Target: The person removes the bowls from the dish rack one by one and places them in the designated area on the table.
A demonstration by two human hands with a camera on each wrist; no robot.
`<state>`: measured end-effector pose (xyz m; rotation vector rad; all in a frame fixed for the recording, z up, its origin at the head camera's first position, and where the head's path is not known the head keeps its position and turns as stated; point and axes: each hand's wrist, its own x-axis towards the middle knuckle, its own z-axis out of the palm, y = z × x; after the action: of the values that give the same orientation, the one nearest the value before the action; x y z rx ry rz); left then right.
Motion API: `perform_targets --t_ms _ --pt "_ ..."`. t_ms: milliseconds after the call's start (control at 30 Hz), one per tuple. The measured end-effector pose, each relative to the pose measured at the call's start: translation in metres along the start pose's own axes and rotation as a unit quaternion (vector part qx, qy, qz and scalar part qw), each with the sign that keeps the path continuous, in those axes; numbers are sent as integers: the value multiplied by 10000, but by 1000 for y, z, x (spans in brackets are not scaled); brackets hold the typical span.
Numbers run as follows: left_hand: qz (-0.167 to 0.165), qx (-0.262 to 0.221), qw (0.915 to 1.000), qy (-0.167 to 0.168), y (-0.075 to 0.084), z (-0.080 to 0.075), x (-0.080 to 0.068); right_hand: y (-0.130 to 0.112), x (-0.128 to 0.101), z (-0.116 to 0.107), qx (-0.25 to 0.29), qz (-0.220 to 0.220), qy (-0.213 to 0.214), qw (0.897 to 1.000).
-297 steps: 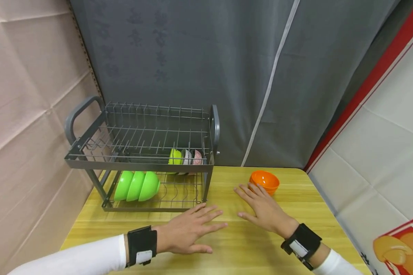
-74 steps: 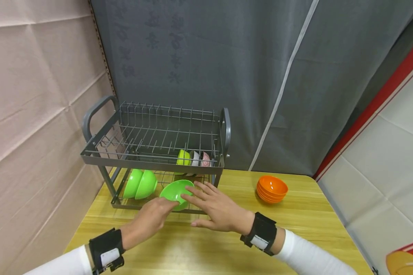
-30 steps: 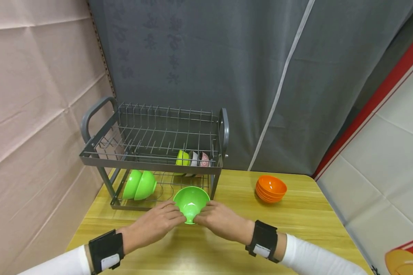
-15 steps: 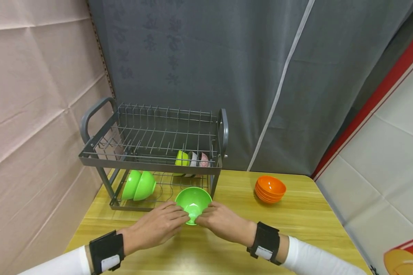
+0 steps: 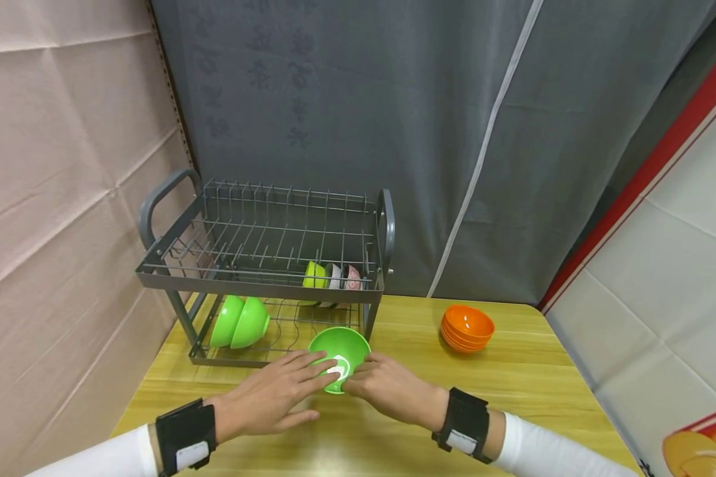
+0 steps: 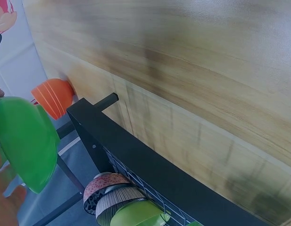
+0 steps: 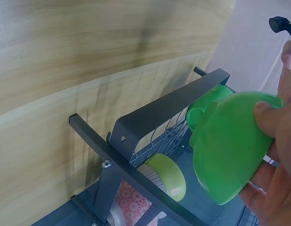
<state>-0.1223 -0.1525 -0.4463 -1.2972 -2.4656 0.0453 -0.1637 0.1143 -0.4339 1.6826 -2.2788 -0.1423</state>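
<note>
A bright green bowl [image 5: 343, 344] is held just in front of the dish rack, its hollow side toward the head camera. My right hand [image 5: 394, 385] grips its right side; in the right wrist view the thumb lies on the outside of the bowl [image 7: 232, 141], with fingers at its rim. My left hand [image 5: 274, 392] is at the bowl's left side, fingers straight and spread, thumb apart. Whether its fingertips touch the bowl is unclear. Two more green bowls [image 5: 238, 322] stand tilted on the rack's lower shelf at left.
The dark two-tier dish rack [image 5: 262, 291] stands behind the hands. At its right end, small bowls [image 5: 314, 275] in lime, striped and pink stand on edge. Stacked orange bowls [image 5: 467, 329] sit on the wooden table [image 5: 513, 391] to the right. A grey curtain [image 5: 346, 132] hangs behind.
Three green bowls stood on the lower shelf; the left hand took the rightmost out. Both hands then held it. Now the left fingers have straightened off it, and it has shifted slightly right.
</note>
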Motion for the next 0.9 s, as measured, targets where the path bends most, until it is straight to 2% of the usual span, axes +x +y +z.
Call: perform_targets --t_ms 400,900 --pt "23 -29 9996 -273 1 0 0 0 -8 3 -4 14 74 10000" --pt "76 -14 9998 -159 1 3 0 2 -27 5 78 164 360 9992"
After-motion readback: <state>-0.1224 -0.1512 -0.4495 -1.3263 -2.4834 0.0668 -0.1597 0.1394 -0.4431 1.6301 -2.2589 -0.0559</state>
